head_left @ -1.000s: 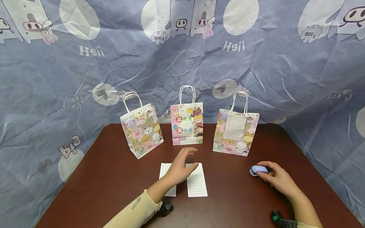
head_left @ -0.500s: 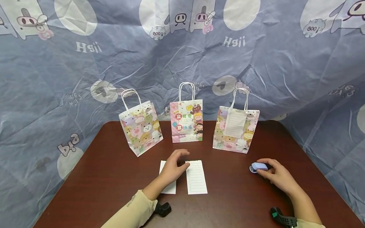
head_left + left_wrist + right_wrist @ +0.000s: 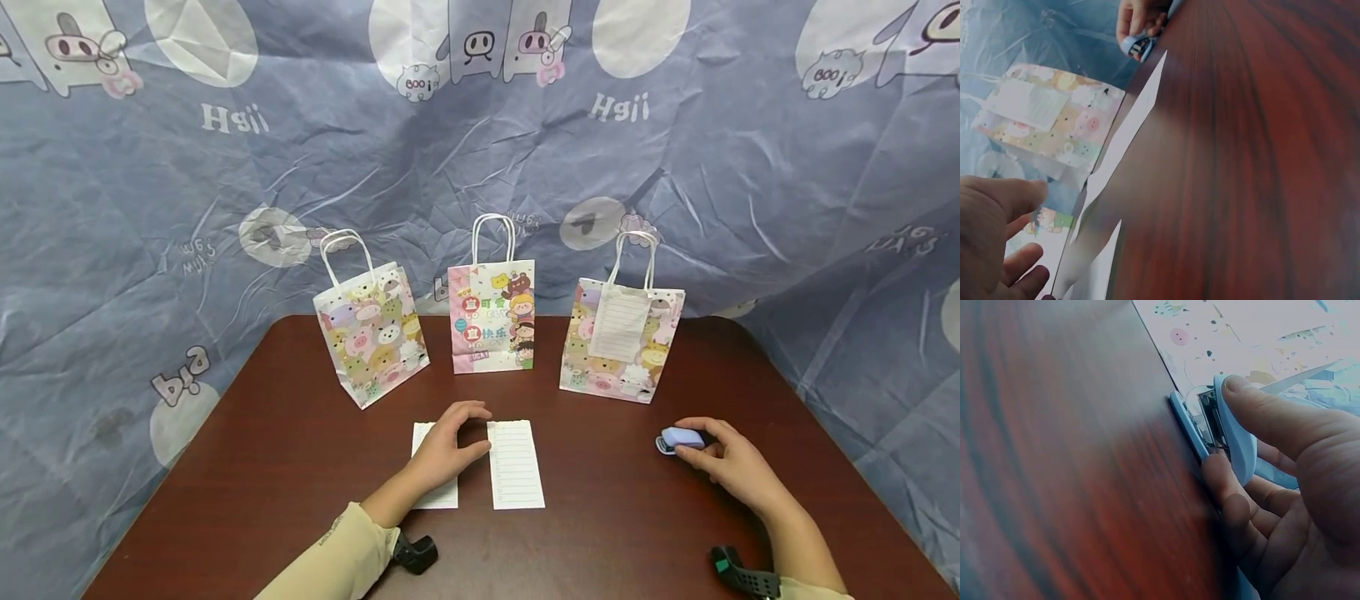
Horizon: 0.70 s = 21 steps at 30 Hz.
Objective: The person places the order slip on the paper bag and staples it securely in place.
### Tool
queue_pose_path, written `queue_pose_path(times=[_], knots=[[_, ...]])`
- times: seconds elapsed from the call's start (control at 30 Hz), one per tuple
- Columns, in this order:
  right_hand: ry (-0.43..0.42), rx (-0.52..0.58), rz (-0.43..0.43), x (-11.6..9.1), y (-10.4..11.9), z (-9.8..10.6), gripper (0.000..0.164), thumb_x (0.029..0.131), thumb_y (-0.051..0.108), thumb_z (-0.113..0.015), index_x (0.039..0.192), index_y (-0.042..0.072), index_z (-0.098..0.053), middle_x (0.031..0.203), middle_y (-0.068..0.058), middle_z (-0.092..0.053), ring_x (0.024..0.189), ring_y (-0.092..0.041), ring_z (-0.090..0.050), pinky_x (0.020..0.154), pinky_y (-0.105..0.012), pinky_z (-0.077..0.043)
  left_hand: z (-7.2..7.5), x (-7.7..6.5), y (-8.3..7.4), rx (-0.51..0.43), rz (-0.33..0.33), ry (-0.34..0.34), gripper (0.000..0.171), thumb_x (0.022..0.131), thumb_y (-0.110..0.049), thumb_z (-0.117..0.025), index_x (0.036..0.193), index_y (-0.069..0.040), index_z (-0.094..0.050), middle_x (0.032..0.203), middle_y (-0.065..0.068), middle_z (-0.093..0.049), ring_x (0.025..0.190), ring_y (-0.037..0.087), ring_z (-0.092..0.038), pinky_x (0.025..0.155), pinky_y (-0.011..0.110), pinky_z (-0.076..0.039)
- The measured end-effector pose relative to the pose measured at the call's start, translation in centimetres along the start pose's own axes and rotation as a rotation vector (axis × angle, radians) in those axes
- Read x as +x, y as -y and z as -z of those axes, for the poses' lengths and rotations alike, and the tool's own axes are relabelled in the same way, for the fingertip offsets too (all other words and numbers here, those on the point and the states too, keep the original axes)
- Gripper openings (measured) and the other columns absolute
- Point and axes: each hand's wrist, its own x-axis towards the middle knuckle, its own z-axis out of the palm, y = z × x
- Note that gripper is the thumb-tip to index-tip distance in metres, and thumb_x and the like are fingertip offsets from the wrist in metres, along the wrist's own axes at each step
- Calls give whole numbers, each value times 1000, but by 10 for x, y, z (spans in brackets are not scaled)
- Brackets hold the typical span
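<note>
My right hand (image 3: 738,467) grips a small light-blue stapler (image 3: 681,440) at the right of the table. In the right wrist view the thumb lies on the top of the stapler (image 3: 1235,431) and the fingers curl at its base. My left hand (image 3: 442,450) is over the left lined paper slip (image 3: 442,496), covering much of it, with nothing between its relaxed fingers and thumb. Just right of its thumb tip lies a second lined slip (image 3: 516,467). In the left wrist view the loosely bent left fingers (image 3: 1022,262) show beside both slips.
Three paper gift bags stand along the back: an animal-print bag (image 3: 375,333) at left, a pink-and-white bag (image 3: 491,321) in the middle, and another animal-print bag (image 3: 577,367) at right, with a lined slip (image 3: 621,321) on its front. A patterned blue cloth (image 3: 420,175) hangs behind.
My left hand has moved left and slightly nearer, from between the slips to over the left one, which has shifted slightly left. My right hand keeps hold of the stapler in the same place.
</note>
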Motion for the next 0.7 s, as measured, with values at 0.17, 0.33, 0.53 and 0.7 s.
queue_pose_path(times=[0.17,0.33,0.53,0.7], knots=[[-2,9,2,-1,-1,0,46,91,21,-74,131,5,-57,107,-11,-49,56,-12,-50,49,-27,-44,6,-3,6,26,-13,15,39,90,-16,-75,126,-13,-62,147,12,-51,138,28,-48,111,53,-40],[0,5,-4,-1,1,3,48,92,22,-73,133,4,-55,104,-12,-49,57,-16,-53,51,-28,-45,9,-2,6,42,-32,18,42,90,-19,-75,129,-11,-60,147,12,-50,138,27,-48,111,52,-41],[-48,-52,-9,-3,4,12,50,95,30,-69,135,5,-53,114,-16,-45,57,-16,-52,50,-28,-45,7,-1,0,82,-32,18,45,89,-23,-77,129,-11,-61,146,13,-51,135,29,-51,109,52,-42],[-171,-84,43,-4,16,18,44,97,30,-67,132,7,-56,110,-5,-48,60,-17,-56,50,-27,-43,4,-2,-1,187,-37,53,57,85,-32,-80,135,-13,-59,145,12,-52,134,31,-51,109,54,-42]])
